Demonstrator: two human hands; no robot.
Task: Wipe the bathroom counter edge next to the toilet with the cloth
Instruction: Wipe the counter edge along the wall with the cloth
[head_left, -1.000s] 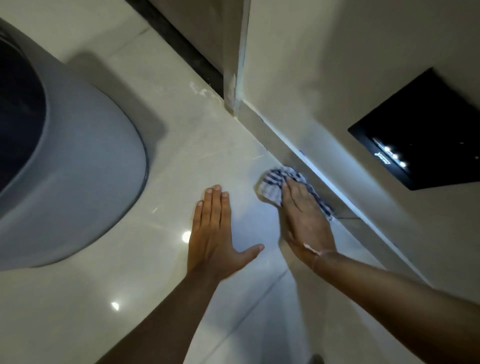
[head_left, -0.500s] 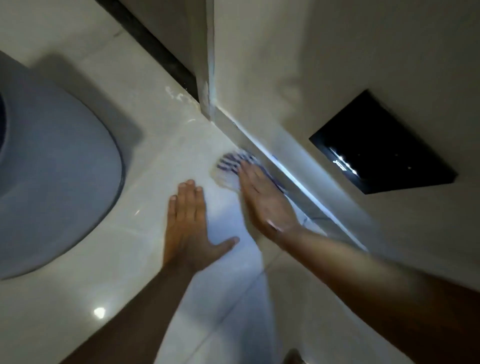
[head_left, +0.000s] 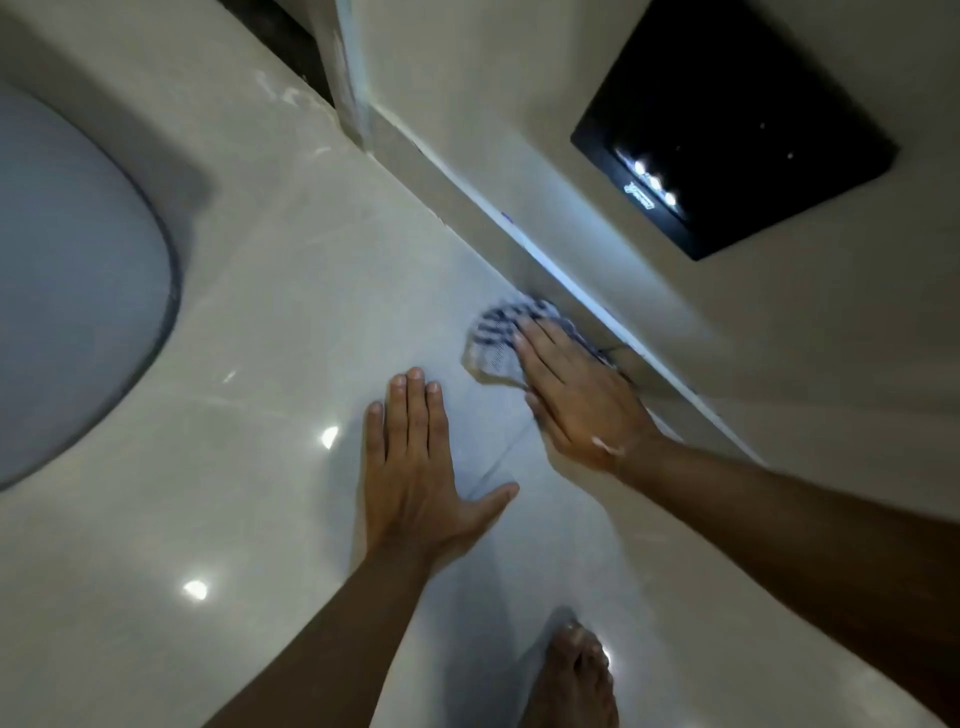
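Observation:
A blue-and-white checked cloth (head_left: 497, 336) lies bunched on the glossy pale tile surface (head_left: 291, 291), right against the light strip edge (head_left: 566, 283) at the foot of the beige wall. My right hand (head_left: 576, 395) presses flat on the cloth, fingers together, covering its near part. My left hand (head_left: 415, 467) rests flat on the tile just left of it, fingers together and thumb spread, holding nothing. The grey toilet (head_left: 72, 280) curves in at the left.
A black glossy panel (head_left: 727, 124) is set into the wall at upper right. A dark gap and a wall corner (head_left: 343, 78) stand at the top centre. A bare foot (head_left: 576, 675) shows at the bottom edge.
My right hand has slid the cloth back along the strip edge towards me after pushing it farther away. The left hand stays planted flat. The foot has come into view.

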